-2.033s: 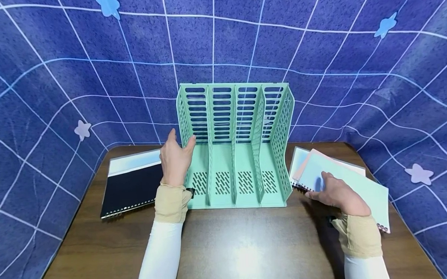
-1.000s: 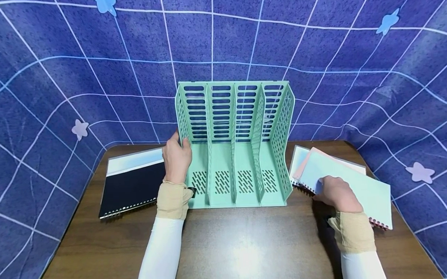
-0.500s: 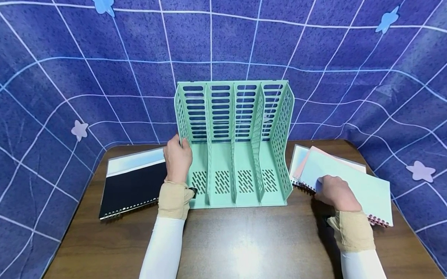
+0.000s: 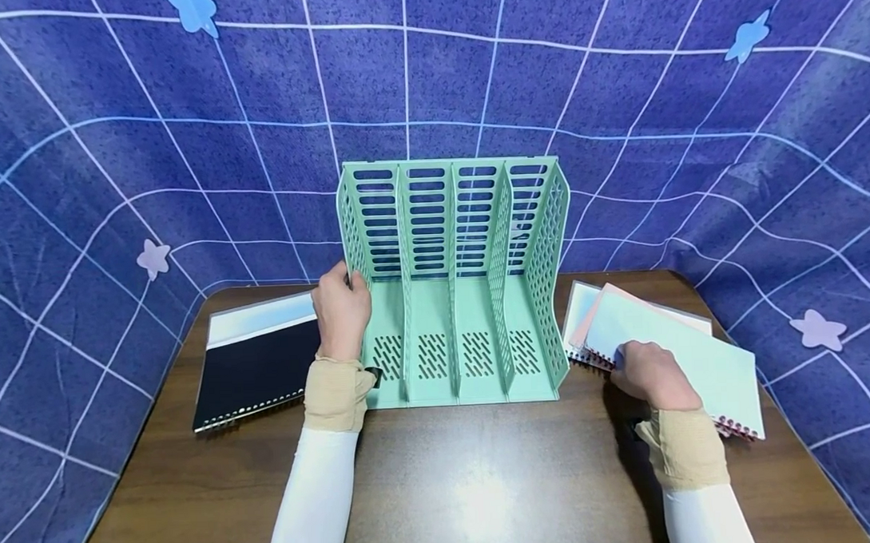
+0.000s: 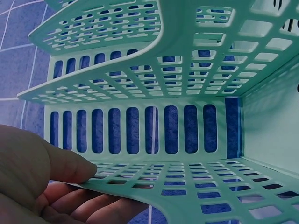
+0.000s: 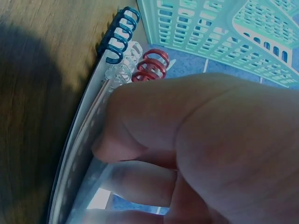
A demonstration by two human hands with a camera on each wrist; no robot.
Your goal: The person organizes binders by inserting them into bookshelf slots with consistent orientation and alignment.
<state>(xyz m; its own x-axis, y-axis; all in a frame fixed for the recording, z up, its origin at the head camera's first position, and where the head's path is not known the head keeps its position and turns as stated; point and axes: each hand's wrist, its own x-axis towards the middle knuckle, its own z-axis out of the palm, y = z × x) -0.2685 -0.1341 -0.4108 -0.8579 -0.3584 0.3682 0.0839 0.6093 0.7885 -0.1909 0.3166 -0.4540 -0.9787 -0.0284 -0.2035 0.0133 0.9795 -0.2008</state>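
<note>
A mint-green file organizer (image 4: 429, 304) with several upright dividers stands at the back of the table. My left hand (image 4: 341, 315) grips the front edge of its left side wall. In the left wrist view the thumb (image 5: 72, 167) lies on the inner face and the fingers curl underneath, outside the wall. On the right, my right hand (image 4: 653, 376) pinches the coil-bound edge of a pale green spiral notebook (image 4: 719, 373), top of a small stack. Red, clear and dark blue coils (image 6: 122, 35) show beside the thumb in the right wrist view; the fingertips are partly hidden.
Under the pale green notebook lie a pink notebook (image 4: 593, 318) and a white-and-blue one (image 4: 578, 302). A black spiral notebook (image 4: 254, 370) lies left of the organizer, over a light-blue and white one (image 4: 260, 316). Blue star-patterned cloth (image 4: 443, 79) hangs behind the wooden table (image 4: 442, 479).
My left hand has moved from hovering by the organizer to gripping its left wall. My right hand has closed on the pale green notebook's edge, and that notebook's right end has turned slightly away from me.
</note>
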